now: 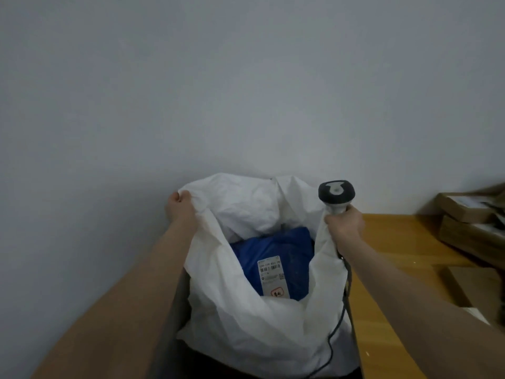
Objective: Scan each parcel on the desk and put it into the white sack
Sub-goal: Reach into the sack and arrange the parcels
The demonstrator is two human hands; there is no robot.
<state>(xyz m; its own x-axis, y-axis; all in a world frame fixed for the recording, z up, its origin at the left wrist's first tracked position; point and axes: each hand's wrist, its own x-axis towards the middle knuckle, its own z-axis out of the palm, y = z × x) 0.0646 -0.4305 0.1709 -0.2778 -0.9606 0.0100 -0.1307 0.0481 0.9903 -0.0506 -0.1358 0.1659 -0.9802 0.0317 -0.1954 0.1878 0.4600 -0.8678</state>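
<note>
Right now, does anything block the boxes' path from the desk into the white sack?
Nothing visible. The left hand and right hand hold the white sack open; a blue parcel lies inside. The right hand also grips the scanner.

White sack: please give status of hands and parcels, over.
Left hand grips sack rim; right hand holds scanner and the other rim. Blue parcel inside sack. Brown boxes wait on desk, nothing blocks the opening.
</note>
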